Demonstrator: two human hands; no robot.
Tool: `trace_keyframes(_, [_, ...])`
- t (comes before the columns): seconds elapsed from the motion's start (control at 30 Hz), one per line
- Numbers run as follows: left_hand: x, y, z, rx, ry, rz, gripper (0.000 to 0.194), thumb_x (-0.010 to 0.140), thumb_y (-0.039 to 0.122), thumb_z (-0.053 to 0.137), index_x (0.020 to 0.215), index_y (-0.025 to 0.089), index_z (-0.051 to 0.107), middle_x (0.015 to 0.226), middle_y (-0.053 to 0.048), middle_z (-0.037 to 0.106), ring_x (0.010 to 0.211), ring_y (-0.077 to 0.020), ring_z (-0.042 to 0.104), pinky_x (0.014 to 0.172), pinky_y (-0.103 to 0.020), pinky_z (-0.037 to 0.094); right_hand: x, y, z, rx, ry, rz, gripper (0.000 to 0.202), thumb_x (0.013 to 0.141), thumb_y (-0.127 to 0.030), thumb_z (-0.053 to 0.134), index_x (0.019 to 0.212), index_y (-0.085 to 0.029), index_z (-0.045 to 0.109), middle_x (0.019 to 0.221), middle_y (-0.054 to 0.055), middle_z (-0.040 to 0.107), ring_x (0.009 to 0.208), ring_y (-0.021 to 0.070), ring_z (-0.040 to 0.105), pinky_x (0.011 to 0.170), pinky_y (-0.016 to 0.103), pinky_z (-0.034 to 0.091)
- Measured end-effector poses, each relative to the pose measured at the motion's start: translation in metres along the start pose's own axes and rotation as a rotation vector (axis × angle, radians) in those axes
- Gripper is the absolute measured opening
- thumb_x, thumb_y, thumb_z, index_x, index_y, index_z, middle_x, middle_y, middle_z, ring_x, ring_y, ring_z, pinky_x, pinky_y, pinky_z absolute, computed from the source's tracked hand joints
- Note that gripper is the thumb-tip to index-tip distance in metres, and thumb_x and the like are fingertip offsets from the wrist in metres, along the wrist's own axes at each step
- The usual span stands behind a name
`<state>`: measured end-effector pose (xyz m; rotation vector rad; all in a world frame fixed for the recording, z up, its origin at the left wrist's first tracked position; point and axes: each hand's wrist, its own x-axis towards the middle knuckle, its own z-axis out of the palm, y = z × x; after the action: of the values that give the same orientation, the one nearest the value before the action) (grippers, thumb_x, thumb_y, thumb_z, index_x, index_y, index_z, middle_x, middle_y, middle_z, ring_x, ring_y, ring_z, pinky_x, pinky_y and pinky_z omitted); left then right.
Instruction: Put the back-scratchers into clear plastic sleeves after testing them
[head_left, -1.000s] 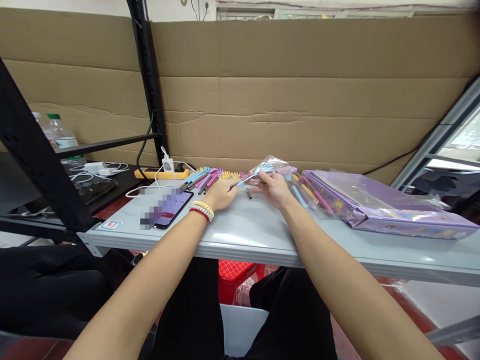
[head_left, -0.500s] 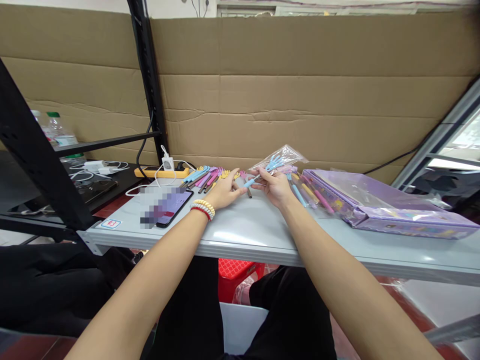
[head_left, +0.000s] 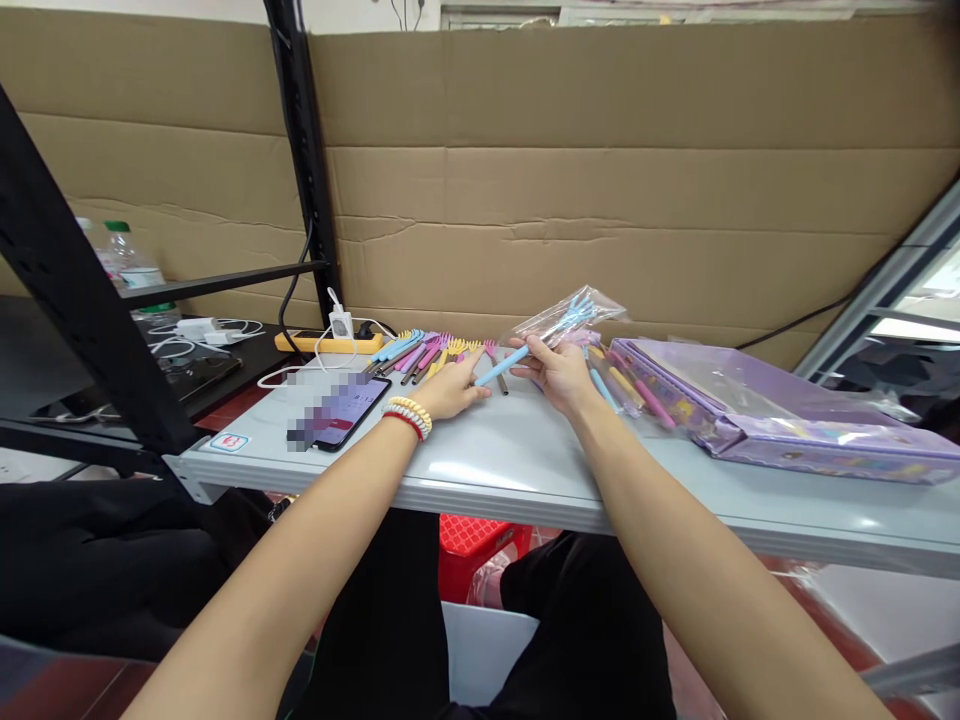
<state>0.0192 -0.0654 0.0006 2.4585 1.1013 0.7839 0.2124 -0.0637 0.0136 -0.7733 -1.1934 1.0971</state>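
Grey surface [head_left: 517, 455], cardboard [head_left: 600, 180] behind. Centre: blue claw-headed back scratcher [head_left: 504, 366], head in clear bag [head_left: 611, 308], now shifted right; right hand [head_left: 561, 372], fingers pinching it; left hand [head_left: 446, 392], fingers loosely parted, apparently ceding support.

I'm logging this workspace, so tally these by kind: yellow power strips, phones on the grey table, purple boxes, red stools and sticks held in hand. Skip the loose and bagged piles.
Yellow power strip: 1
Phone: 1
Purple box: 1
Red stool: 1
Blue stick, in the right hand: 1
Total: 5
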Motion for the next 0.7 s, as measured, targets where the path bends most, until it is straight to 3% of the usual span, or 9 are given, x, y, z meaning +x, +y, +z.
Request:
trace_keyframes(0.13, [0.0002,0.0005,0.0024,-0.045,0.014,0.027,0.085,0.085,0.031,0.056,0.15,0.01,0.005,0.076,0.0,0.067,0.068,-0.0145,0.06,0.07,-0.026,0.043,-0.0043,0.0037,0.0043,-0.069,-0.138,0.028,0.035,0.069,-0.04,0.076,0.09,-0.016,0.062,0.09,0.007,0.072,0.07,0.0174,0.069,0.054,0.026,0.058])
trace_keyframes(0.27, [0.0018,-0.0003,0.0034,-0.061,0.042,0.055,0.086,0.085,0.03,0.058,0.15,0.009,0.006,0.071,0.002,0.067,0.065,-0.0129,0.06,0.069,-0.024,0.043,-0.0089,0.0059,0.0087,-0.128,-0.333,0.094,0.042,0.061,-0.045,0.08,0.086,-0.014,0.065,0.081,0.008,0.072,0.063,0.0176,0.068,0.054,0.027,0.057])
trace_keyframes(0.37, [0.0026,-0.0001,0.0025,-0.048,0.072,0.04,0.085,0.081,0.036,0.062,0.148,0.009,0.018,0.065,0.003,0.065,0.063,-0.0137,0.059,0.067,-0.025,0.042,-0.0095,0.005,0.0094,-0.154,-0.362,0.102,0.04,0.061,-0.045,0.08,0.083,-0.014,0.067,0.076,0.008,0.071,0.059,0.0154,0.065,0.051,0.025,0.055])
trace_keyframes(0.5, [0.0015,0.0031,-0.001,0.03,0.215,0.037,0.065,0.077,0.048,0.064,0.131,0.014,0.05,0.065,0.002,0.061,0.063,-0.0152,0.057,0.062,-0.026,0.041,-0.0071,0.0016,0.0054,-0.132,-0.267,0.06,0.034,0.064,-0.043,0.077,0.077,-0.014,0.066,0.076,0.008,0.07,0.059,0.0139,0.063,0.047,0.022,0.051])
trace_keyframes(0.7, [0.0012,0.0031,-0.0032,0.136,0.295,0.136,0.052,0.074,0.038,0.069,0.119,0.015,0.059,0.085,-0.003,0.062,0.08,-0.0172,0.056,0.075,-0.028,0.043,-0.0066,-0.0007,0.0013,-0.159,-0.259,0.143,0.03,0.064,-0.039,0.077,0.074,-0.013,0.067,0.077,0.009,0.071,0.055,0.0115,0.06,0.044,0.02,0.047])
